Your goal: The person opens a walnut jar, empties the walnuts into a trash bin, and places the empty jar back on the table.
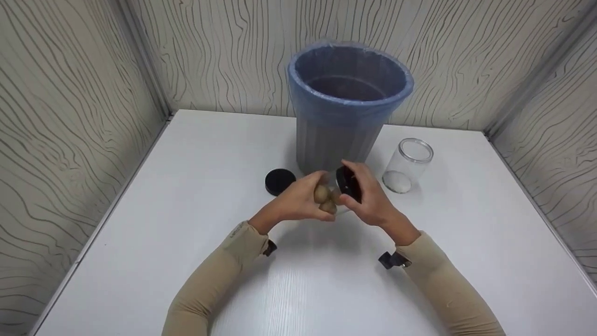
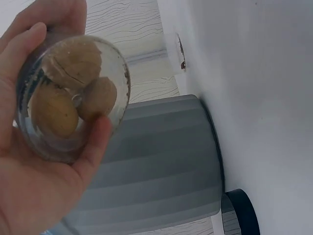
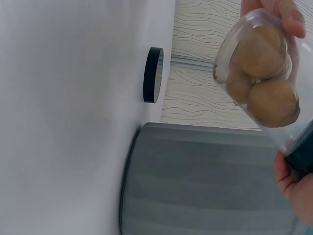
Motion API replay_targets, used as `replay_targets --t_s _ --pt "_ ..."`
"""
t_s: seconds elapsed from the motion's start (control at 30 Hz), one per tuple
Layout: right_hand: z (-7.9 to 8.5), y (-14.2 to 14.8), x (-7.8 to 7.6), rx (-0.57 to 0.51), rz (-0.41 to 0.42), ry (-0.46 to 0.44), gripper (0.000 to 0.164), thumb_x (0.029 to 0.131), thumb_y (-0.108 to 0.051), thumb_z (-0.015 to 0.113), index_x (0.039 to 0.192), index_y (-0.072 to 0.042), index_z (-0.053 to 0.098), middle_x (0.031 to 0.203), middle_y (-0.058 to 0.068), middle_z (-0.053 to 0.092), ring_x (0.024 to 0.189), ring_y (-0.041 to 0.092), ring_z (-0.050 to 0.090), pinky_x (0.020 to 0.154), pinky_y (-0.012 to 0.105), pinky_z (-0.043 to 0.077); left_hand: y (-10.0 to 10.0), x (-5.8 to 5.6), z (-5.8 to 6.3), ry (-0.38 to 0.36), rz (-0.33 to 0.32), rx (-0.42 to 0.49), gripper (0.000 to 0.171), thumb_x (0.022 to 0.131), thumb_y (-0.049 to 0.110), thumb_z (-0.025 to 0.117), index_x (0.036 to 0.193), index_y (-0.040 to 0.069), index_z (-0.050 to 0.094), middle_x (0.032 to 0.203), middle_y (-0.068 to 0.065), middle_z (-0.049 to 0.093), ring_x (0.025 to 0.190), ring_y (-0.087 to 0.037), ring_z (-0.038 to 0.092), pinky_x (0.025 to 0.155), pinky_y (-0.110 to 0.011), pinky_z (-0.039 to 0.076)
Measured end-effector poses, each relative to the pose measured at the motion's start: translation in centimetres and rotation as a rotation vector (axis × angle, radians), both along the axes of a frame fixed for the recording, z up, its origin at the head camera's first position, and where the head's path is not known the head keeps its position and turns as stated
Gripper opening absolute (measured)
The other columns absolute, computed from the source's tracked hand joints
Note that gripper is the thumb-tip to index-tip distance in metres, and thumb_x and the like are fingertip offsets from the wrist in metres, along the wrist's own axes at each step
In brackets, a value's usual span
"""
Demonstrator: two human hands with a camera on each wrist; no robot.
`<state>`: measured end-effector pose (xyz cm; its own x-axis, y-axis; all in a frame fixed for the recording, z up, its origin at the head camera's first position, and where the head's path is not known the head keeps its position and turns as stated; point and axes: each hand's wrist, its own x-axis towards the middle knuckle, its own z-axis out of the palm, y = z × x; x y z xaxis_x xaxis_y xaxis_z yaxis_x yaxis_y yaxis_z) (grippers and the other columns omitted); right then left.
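White tabletop [image 1: 140, 224], middle to bottom, soft glare [image 1: 285, 298] lower centre. Pale, wavy wood-grain pattern on back wall [image 1: 224, 60] at top, left wall [image 1: 56, 116], right wall [image 1: 569, 102]. Grey corner strips [image 1: 144, 60] upper left, upper right.

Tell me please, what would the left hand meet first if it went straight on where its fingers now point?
Beyond the clear jar that the left hand grips, the black lid in the right hand appears to come first in the head view, though depth is hard to judge.
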<state>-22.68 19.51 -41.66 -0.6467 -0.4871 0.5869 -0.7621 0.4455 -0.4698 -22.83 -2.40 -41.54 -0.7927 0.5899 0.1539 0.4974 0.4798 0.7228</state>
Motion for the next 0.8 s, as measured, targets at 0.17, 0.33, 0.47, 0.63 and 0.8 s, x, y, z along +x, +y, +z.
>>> replay_targets --t_s 0.17,0.33,0.47,0.63,0.8 --pt "-0.2 0.3 -0.2 0.002 0.054 0.057 0.081 0.089 -0.064 0.044 0.141 -0.002 0.037 0.132 0.017 0.043 0.112 0.028 0.045 0.089 0.045 0.041 -0.2 -0.1 0.1 -0.038 -0.049 0.025 0.098 0.065 0.045 0.083 0.142 0.007 0.035 0.122 -0.001 0.052 0.096 -0.011 0.055 0.08 -0.025 0.048" --pt "-0.2 0.5 -0.2 -0.003 0.103 0.065 0.081 0.088 -0.064 0.045 0.142 -0.004 0.036 0.135 0.014 0.042 0.117 0.028 0.043 0.094 0.042 0.041 -0.4 -0.3 0.0 -0.063 -0.092 0.05 0.097 0.066 0.045 0.083 0.142 0.008 0.035 0.125 -0.001 0.051 0.096 -0.011 0.056 0.079 -0.024 0.049" --pt "0.0 0.6 -0.2 -0.002 0.145 0.053 0.08 0.089 -0.059 0.049 0.146 -0.005 0.033 0.143 0.015 0.036 0.125 0.03 0.038 0.1 0.044 0.037 -0.4 -0.4 0.0 -0.064 -0.095 0.061 0.095 0.066 0.044 0.083 0.141 0.009 0.036 0.129 -0.001 0.05 0.1 -0.01 0.055 0.081 -0.024 0.048" --pt "0.2 0.4 0.2 -0.014 0.121 -0.04 0.085 0.089 -0.061 0.047 0.149 -0.005 0.025 0.152 0.016 0.024 0.137 0.033 0.024 0.105 0.054 0.027 -0.1 -0.3 -0.1 -0.009 -0.025 0.041 0.096 0.067 0.045 0.082 0.142 0.007 0.035 0.131 -0.004 0.049 0.103 -0.011 0.054 0.084 -0.026 0.047" --pt "0.7 -0.4 0.7 -0.061 -0.039 -0.177 0.091 0.088 -0.066 0.044 0.148 -0.001 0.024 0.152 0.017 0.022 0.137 0.032 0.025 0.103 0.057 0.027 0.7 -0.1 -0.3 0.081 0.086 0.015 0.095 0.066 0.045 0.082 0.14 0.006 0.037 0.126 -0.003 0.051 0.104 -0.01 0.052 0.087 -0.028 0.045"
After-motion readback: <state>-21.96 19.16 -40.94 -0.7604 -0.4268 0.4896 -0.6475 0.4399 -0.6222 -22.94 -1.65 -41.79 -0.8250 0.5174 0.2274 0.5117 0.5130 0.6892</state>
